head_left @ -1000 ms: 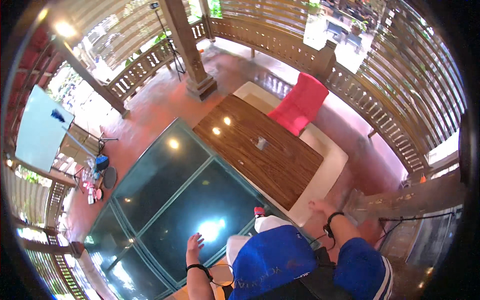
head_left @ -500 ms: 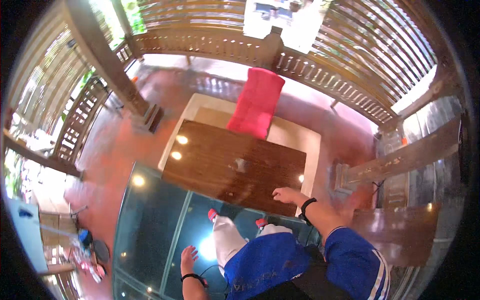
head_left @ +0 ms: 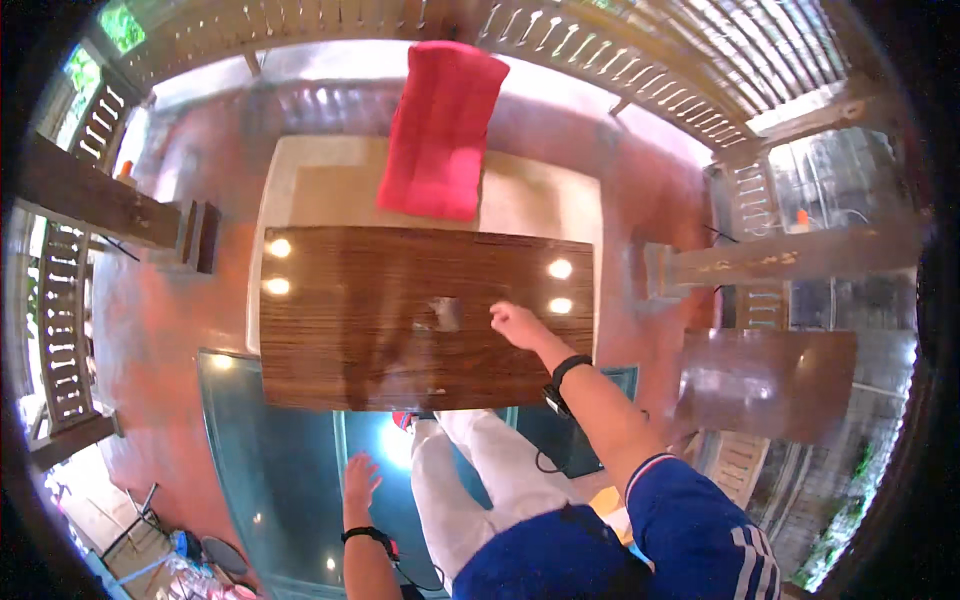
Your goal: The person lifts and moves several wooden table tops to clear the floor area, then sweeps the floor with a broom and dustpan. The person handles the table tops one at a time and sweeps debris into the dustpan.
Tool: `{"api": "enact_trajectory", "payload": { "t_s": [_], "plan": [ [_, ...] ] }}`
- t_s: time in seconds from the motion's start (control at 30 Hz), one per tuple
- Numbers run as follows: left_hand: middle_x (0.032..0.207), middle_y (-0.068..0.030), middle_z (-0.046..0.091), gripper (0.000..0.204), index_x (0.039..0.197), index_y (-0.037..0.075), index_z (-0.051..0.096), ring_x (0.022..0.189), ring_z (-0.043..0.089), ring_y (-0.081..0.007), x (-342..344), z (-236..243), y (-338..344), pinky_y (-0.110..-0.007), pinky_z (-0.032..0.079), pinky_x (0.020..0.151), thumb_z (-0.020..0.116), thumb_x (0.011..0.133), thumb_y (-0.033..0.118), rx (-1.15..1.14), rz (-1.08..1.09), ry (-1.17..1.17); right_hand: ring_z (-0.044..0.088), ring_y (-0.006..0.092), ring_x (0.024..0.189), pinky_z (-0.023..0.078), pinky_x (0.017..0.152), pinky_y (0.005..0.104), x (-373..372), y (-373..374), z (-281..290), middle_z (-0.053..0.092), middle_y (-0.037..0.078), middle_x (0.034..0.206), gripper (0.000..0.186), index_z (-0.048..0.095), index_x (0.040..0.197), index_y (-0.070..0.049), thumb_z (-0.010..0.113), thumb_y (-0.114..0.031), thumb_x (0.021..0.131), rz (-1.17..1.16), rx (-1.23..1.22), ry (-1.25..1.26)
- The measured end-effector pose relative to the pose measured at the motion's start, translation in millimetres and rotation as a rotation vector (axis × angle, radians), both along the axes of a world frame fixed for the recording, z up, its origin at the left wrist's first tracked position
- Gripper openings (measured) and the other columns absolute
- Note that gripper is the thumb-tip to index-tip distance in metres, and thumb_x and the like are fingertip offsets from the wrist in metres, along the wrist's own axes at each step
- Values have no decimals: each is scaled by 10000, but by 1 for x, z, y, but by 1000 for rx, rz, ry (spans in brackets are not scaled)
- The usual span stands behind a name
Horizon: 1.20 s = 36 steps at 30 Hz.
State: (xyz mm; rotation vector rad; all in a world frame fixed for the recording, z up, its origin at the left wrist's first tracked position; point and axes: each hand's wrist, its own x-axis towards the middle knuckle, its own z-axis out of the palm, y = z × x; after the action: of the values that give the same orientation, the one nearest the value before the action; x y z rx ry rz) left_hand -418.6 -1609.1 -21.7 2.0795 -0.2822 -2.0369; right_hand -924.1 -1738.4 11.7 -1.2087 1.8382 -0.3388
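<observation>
Wood-grained tabletop (head_left: 340, 330) lies beneath the right hand (head_left: 518, 326), fingers half-curled; the left hand (head_left: 359, 482) (off the near edge) spreads its fingers.

Counter (head_left: 330, 330): brown, with darker wood lines
Little thing (head_left: 445, 314): pale grey
Chair (head_left: 440, 140): bright pinky red
Sleeve (head_left: 690, 525): blue, white stripes, red and white edge
Pants (head_left: 445, 490): creamy white
Wristband (head_left: 370, 536): black
Floor (head_left: 185, 330): red, grey patches

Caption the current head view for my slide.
Right hand extended over a brown wooden table, a red cushion beyond it, left hand open beside white-trousered legs.
</observation>
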Motion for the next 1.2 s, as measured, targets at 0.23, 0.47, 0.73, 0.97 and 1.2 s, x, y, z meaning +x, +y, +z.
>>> {"api": "enact_trajectory", "payload": {
  "t_s": [0.23,0.47,0.73,0.97,1.2],
  "plan": [
    [1398,-39,386,473,1372,216,314,1197,486,-282,-59,-114,-31,-539,452,895,539,957,246,-109,458,-19,457,368,1200,375,1022,460,26,-168,-128,513,192,1274,556,486,1307,-69,675,-298,836,73,-431,252],
    [1197,-9,505,315,1142,234,374,1096,482,-179,-104,-136,-77,-461,411,898,605,935,177,-263,724,-176,444,376,1187,392,974,471,31,-256,-162,533,154,1205,557,488,1207,-95,710,-397,795,335,-570,503],
    [1086,22,538,255,1099,233,457,985,501,-146,-101,-135,-69,-432,448,810,601,929,108,-205,826,-176,519,366,1126,420,956,435,41,-275,-170,562,204,1161,462,488,1245,-120,666,-300,859,544,-263,32],
    [983,12,526,175,1019,191,475,880,512,-132,-94,-146,-57,-368,496,706,597,928,104,-259,878,-203,565,374,925,458,854,438,52,-273,-138,532,188,957,516,409,1405,-412,571,-381,916,651,-141,204],
    [978,24,543,165,992,209,477,886,539,-132,-87,-110,-45,-364,507,701,609,927,136,-305,920,-236,542,359,850,449,809,424,71,-269,-62,505,189,892,517,434,1397,-402,581,-415,902,692,-187,187]
  ]
}}
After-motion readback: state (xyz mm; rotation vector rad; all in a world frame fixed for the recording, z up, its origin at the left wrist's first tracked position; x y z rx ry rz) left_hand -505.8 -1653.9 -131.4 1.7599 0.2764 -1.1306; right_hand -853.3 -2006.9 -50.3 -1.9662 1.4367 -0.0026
